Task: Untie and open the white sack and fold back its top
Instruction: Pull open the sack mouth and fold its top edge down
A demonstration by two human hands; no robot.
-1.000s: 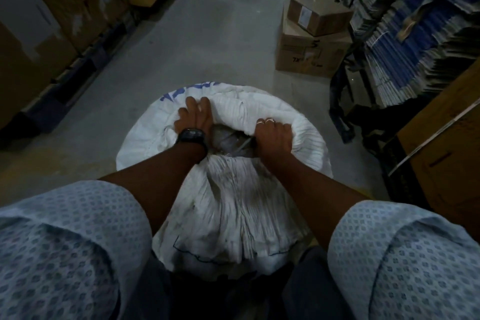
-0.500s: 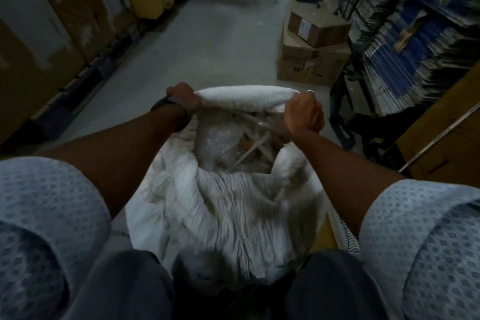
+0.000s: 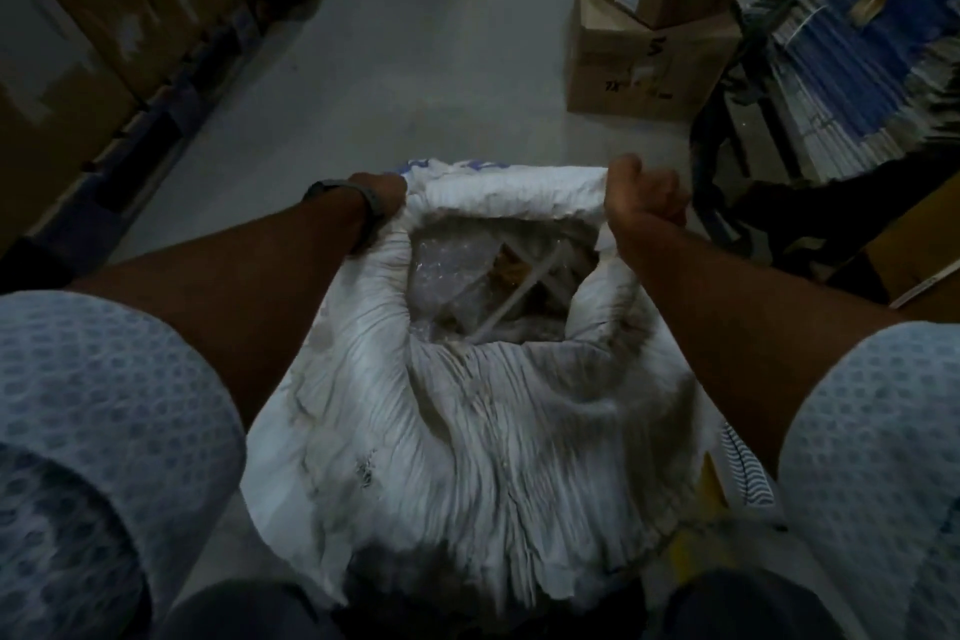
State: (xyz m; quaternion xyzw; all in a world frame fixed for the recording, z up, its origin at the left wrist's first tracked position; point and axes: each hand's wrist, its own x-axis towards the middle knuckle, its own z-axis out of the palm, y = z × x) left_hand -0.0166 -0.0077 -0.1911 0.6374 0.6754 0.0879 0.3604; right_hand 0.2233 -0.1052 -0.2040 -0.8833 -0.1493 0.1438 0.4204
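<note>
The white sack (image 3: 483,431) stands on the floor between my knees, its mouth open. Its far rim (image 3: 514,195) is rolled outward into a thick white band. My left hand (image 3: 382,195), with a dark watch on the wrist, grips the rim's left end. My right hand (image 3: 644,198) is clenched on the rim's right end. Inside the mouth I see clear plastic wrapping (image 3: 452,270) and pale sticks. The near side of the sack is creased and gathered.
Two stacked cardboard boxes (image 3: 649,52) sit on the grey floor ahead right. Shelves of blue and white stacked goods (image 3: 857,52) line the right side. Large brown cartons on pallets (image 3: 78,42) line the left. The aisle floor (image 3: 415,68) runs forward between them.
My hands moved from the middle of the sack's mouth out to its far corners, pulling it wide open. The far rim is now rolled back and the contents show.
</note>
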